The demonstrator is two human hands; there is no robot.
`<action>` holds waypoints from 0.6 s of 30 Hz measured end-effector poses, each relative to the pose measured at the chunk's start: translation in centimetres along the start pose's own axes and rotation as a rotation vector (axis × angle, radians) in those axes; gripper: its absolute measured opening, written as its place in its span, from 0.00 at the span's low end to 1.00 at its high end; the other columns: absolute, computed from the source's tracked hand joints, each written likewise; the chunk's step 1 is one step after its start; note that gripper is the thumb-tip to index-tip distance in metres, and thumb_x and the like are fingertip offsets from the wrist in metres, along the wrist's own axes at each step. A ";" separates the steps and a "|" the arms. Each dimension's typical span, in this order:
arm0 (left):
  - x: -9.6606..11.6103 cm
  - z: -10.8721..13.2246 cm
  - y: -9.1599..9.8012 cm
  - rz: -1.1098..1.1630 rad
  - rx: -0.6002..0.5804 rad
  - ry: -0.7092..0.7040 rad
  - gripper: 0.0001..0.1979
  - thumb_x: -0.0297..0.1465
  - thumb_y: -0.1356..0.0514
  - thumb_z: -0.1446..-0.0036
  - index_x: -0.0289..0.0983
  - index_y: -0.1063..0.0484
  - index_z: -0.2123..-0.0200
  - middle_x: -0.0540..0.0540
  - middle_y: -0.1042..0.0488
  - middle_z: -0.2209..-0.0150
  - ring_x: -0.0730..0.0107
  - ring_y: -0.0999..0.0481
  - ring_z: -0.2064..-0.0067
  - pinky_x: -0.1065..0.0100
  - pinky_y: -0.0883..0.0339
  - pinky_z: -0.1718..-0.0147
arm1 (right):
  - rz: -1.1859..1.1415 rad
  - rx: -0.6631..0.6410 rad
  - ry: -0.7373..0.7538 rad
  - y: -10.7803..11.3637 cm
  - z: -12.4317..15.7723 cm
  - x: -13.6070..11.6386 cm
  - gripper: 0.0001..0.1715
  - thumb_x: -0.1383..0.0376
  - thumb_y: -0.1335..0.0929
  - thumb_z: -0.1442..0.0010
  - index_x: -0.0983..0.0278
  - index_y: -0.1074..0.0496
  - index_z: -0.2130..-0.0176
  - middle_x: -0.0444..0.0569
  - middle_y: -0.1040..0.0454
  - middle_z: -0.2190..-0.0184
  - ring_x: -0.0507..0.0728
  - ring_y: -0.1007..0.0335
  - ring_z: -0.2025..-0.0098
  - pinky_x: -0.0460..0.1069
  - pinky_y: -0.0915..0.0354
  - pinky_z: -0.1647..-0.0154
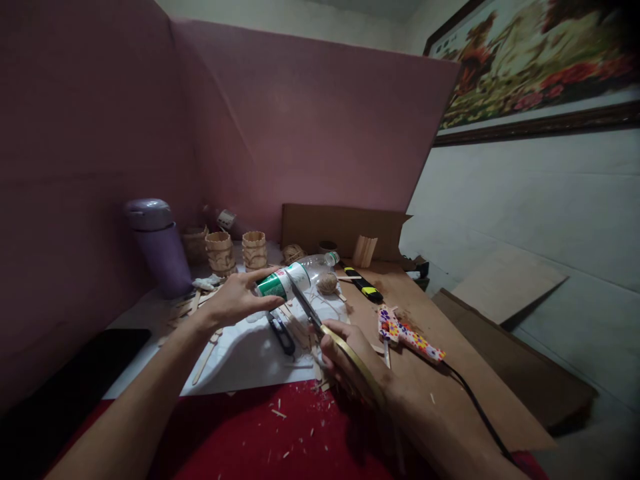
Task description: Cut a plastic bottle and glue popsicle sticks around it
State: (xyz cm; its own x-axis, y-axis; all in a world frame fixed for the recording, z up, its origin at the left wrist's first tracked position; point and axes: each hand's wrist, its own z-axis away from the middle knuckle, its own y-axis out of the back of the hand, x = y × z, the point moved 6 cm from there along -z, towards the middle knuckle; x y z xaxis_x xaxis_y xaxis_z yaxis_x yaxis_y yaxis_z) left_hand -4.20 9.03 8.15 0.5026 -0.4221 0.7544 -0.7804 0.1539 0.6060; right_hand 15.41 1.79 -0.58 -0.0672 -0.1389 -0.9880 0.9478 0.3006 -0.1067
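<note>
Bottle (300, 272), clear plastic with a green label, is held on its side just above the cluttered worktop (450, 360). Left hand (240, 297) grips the label end, fingers clamped around it. Right hand (350, 363) holds scissors (320, 327), fingers closed on the gold handles, blades at the bottle's middle. Best bet: brace the bottle firmly, keep the blades square, take short snips.

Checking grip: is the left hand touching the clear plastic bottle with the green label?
Touching: head view shows the left hand gripping the clear green-labelled plastic bottle.
</note>
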 end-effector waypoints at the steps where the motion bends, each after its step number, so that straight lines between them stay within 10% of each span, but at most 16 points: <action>1: 0.1 0.0 0.0 -0.006 -0.001 0.001 0.35 0.46 0.32 0.53 0.37 0.28 0.42 0.40 0.24 0.46 0.51 0.24 0.49 0.58 0.30 0.51 | -0.002 -0.002 0.002 0.0 0.0 0.0 0.40 0.37 0.27 0.56 0.64 0.31 0.57 0.34 0.40 0.84 0.45 0.51 0.85 0.41 0.52 0.87; 18: 0.3 0.1 -0.2 -0.185 0.020 -0.011 0.36 0.46 0.33 0.53 0.39 0.29 0.41 0.41 0.25 0.44 0.51 0.24 0.46 0.59 0.33 0.46 | -0.098 -0.001 -0.045 -0.7 0.4 -0.6 0.34 0.43 0.22 0.61 0.64 0.33 0.68 0.34 0.44 0.83 0.44 0.54 0.84 0.43 0.59 0.85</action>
State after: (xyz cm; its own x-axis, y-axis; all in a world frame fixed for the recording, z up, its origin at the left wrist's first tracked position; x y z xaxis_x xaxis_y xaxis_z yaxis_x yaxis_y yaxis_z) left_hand -3.95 8.76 8.22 0.6344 -0.4516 0.6273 -0.6822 0.0545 0.7291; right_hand 14.91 1.29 0.13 -0.1450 -0.2101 -0.9669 0.9369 0.2849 -0.2024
